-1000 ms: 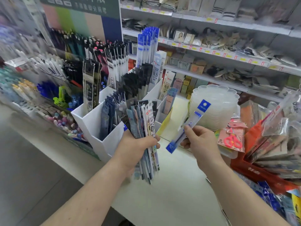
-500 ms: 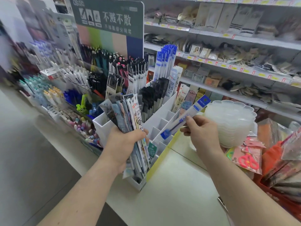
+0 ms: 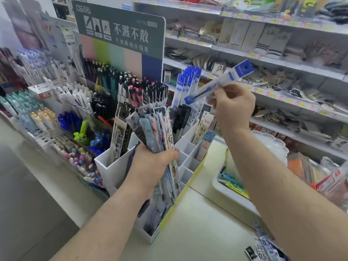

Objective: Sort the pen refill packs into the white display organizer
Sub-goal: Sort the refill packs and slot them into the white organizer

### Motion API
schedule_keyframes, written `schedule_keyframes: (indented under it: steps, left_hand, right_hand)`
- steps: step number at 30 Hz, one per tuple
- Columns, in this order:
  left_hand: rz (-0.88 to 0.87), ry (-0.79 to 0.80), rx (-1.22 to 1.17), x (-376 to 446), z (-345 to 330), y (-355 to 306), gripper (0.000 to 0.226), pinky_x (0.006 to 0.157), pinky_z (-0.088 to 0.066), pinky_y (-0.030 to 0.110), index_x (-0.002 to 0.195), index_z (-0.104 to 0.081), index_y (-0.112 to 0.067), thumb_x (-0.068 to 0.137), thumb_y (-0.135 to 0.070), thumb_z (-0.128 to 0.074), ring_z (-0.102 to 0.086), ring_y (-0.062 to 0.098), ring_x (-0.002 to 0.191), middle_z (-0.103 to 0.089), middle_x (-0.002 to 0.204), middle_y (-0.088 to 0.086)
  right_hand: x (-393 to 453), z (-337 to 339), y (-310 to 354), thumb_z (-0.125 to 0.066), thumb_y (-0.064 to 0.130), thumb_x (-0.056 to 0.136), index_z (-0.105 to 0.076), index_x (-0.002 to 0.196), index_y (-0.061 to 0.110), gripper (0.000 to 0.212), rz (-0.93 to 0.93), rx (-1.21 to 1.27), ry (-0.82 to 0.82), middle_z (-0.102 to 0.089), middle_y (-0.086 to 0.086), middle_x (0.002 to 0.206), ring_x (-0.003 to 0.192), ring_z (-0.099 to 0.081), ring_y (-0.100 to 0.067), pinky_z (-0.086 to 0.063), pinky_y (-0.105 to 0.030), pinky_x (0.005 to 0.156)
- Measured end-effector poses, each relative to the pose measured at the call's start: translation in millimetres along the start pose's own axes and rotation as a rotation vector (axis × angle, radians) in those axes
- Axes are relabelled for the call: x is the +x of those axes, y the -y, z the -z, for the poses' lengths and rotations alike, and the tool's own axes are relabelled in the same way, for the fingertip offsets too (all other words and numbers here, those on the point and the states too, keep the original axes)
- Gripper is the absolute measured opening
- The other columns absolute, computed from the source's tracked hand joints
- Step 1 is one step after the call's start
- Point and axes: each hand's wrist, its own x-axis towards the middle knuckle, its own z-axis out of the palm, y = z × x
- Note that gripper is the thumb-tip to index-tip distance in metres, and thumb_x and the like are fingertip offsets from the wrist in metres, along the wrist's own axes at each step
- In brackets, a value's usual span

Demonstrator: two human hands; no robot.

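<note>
My left hand (image 3: 150, 166) grips a thick bundle of mixed refill packs (image 3: 160, 129) upright in front of the white display organizer (image 3: 114, 166). My right hand (image 3: 233, 106) pinches a single blue refill pack (image 3: 220, 82), tilted with its blue header up to the right, raised above the organizer's back row. That row holds matching blue packs (image 3: 186, 81) standing upright. Black packs (image 3: 120, 132) stand in the front left compartment, and white 0.5 packs (image 3: 202, 125) at the right. Several inner compartments (image 3: 188, 161) hold nothing.
A pen display with a green sign (image 3: 120, 31) stands behind the organizer, with coloured pens (image 3: 37, 119) to its left. Store shelves (image 3: 273, 63) fill the right. A white tray (image 3: 231, 196) and loose packs (image 3: 263, 245) lie on the counter.
My right hand has lifted the blue pack up and to the right, from low over the organizer to above its back row. The left hand still holds the bundle.
</note>
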Motion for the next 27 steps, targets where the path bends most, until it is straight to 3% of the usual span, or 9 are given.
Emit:
schedule_keyframes:
  steps: [7, 11, 15, 18, 20, 22, 23, 25, 27]
  left_hand:
    - [-0.005, 0.024, -0.009, -0.4, 7.2, -4.9, 0.037, 0.071, -0.06, 0.046, 0.088, -0.067, 0.001, 0.059, -0.021, -0.071, -0.068, 0.029, 0.081, -0.067, 0.084, 0.016]
    - [-0.015, 0.034, -0.042, -3.5, 12.8, -5.0, 0.033, 0.064, -0.06, 0.041, 0.087, -0.069, -0.002, 0.059, -0.02, -0.071, -0.069, 0.035, 0.085, -0.067, 0.086, 0.019]
    - [-0.017, 0.061, -0.051, -4.8, 13.8, -6.8, 0.035, 0.057, -0.059, 0.033, 0.088, -0.068, 0.003, 0.06, -0.018, -0.07, -0.067, 0.027, 0.077, -0.064, 0.083, 0.015]
    - [-0.014, 0.077, -0.039, -4.6, 12.9, -7.4, 0.013, 0.059, -0.06, 0.033, 0.071, -0.073, -0.011, 0.06, -0.017, -0.069, -0.069, 0.027, 0.079, -0.067, 0.076, 0.008]
    - [-0.018, 0.092, -0.041, -6.5, 12.3, -7.5, 0.01, 0.06, -0.06, 0.031, 0.066, -0.075, -0.018, 0.06, -0.016, -0.068, -0.07, 0.026, 0.077, -0.07, 0.074, 0.004]
    - [-0.018, 0.091, -0.036, -8.1, 11.5, -6.2, 0.012, 0.064, -0.061, 0.033, 0.07, -0.075, -0.015, 0.06, -0.017, -0.068, -0.072, 0.028, 0.081, -0.072, 0.078, 0.009]
    - [-0.018, 0.087, -0.027, -8.5, 10.6, -5.3, 0.014, 0.068, -0.06, 0.036, 0.072, -0.074, -0.013, 0.06, -0.019, -0.069, -0.072, 0.03, 0.085, -0.073, 0.083, 0.012]
    - [-0.01, 0.083, -0.026, -10.4, 9.0, -5.0, 0.015, 0.073, -0.06, 0.04, 0.074, -0.074, -0.015, 0.06, -0.02, -0.07, -0.071, 0.032, 0.091, -0.073, 0.087, 0.013]
    - [0.004, 0.092, -0.025, -12.0, 7.9, -6.0, 0.015, 0.077, -0.06, 0.045, 0.07, -0.078, -0.026, 0.06, -0.019, -0.069, -0.071, 0.031, 0.092, -0.074, 0.083, 0.006]
  right_hand:
    - [24.7, -37.5, -2.6, -0.066, 0.025, 0.086, -0.068, 0.072, 0.03, 0.015, 0.014, -0.199, 0.162, -0.073, 0.004, 0.078, 0.075, -0.072, -0.025, -0.058, -0.048, 0.076]
    - [30.4, -54.4, -13.1, -0.064, 0.022, 0.088, -0.073, 0.077, 0.018, 0.015, 0.005, -0.411, 0.248, -0.071, 0.004, 0.075, 0.077, -0.069, -0.021, -0.058, -0.04, 0.077]
    - [31.0, -66.0, -23.9, -0.063, 0.018, 0.087, -0.073, 0.076, 0.013, 0.015, -0.065, -0.667, 0.418, -0.072, -0.003, 0.083, 0.088, -0.067, -0.022, -0.053, -0.032, 0.073]
    - [35.5, -74.3, -27.8, -0.062, 0.009, 0.086, -0.075, 0.091, -0.001, 0.017, -0.199, -0.708, 0.522, -0.074, -0.017, 0.101, 0.103, -0.068, -0.03, -0.06, -0.043, 0.081]
    - [40.4, -77.6, -24.8, -0.059, 0.008, 0.086, -0.068, 0.081, -0.002, 0.014, -0.291, -0.704, 0.545, -0.071, -0.016, 0.087, 0.083, -0.069, -0.027, -0.06, -0.039, 0.073]
    - [40.7, -78.8, -20.3, -0.06, 0.01, 0.082, -0.05, 0.062, 0.01, 0.022, -0.319, -0.664, 0.507, -0.055, -0.007, 0.063, 0.058, -0.054, -0.018, -0.051, -0.03, 0.061]
    - [40.6, -79.0, -19.2, -0.061, 0.011, 0.08, -0.054, 0.062, 0.009, 0.02, -0.306, -0.634, 0.483, -0.061, -0.009, 0.066, 0.063, -0.059, -0.017, -0.055, -0.03, 0.067]
    - [39.2, -78.4, -19.2, -0.063, 0.011, 0.085, -0.073, 0.081, 0.001, 0.015, -0.254, -0.622, 0.477, -0.074, -0.015, 0.097, 0.096, -0.07, -0.024, -0.06, -0.04, 0.084]
    - [35.6, -76.7, -18.9, -0.064, 0.013, 0.09, -0.076, 0.094, 0.002, 0.016, -0.232, -0.638, 0.507, -0.074, -0.008, 0.102, 0.107, -0.067, -0.023, -0.059, -0.035, 0.083]
